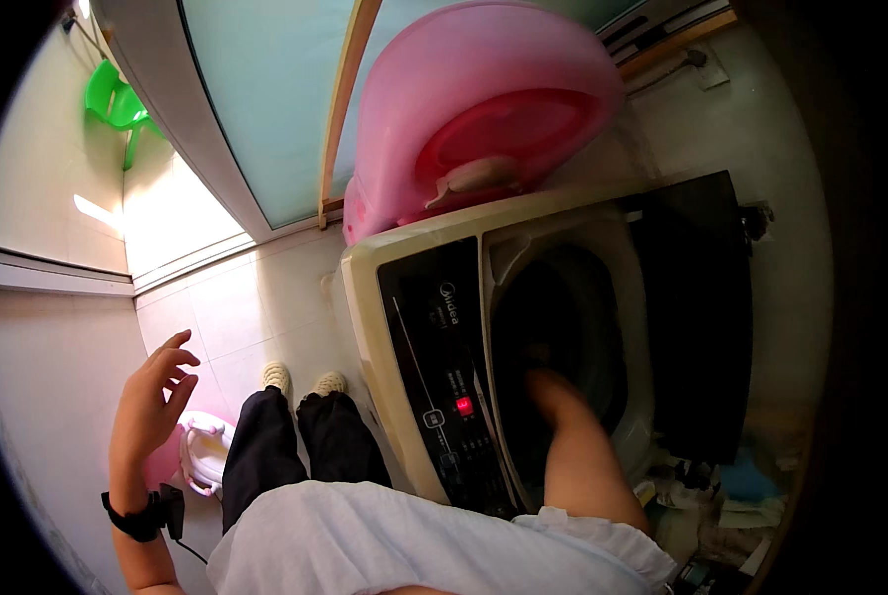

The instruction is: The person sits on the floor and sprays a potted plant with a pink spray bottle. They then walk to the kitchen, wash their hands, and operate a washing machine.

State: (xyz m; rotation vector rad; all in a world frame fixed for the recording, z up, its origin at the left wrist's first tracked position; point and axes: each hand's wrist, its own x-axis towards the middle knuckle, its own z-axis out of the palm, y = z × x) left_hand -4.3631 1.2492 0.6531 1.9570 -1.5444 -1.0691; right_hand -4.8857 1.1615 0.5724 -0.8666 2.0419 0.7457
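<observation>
A top-loading Midea washing machine (366, 320) stands on my right. Its black lid (693, 320) is raised, and a red digit glows on the black control panel (429, 327). My right arm reaches down into the dark drum (570, 297). Deep in shadow, my right hand (539, 364) is barely visible, and I cannot tell whether it grips anything. On the left, my left hand (157, 394) hangs in the air with nothing in it, its fingers loosely bent and apart. A black band with a small device (142, 513) is strapped around my left wrist.
A large pink plastic tub (407, 97) stands on edge against the machine's far side. Below my left arm is a small pink and white plastic item (206, 454). A green chair (116, 97) stands beyond the sliding door frame (161, 111). Clutter (749, 483) lies behind the machine, lower right.
</observation>
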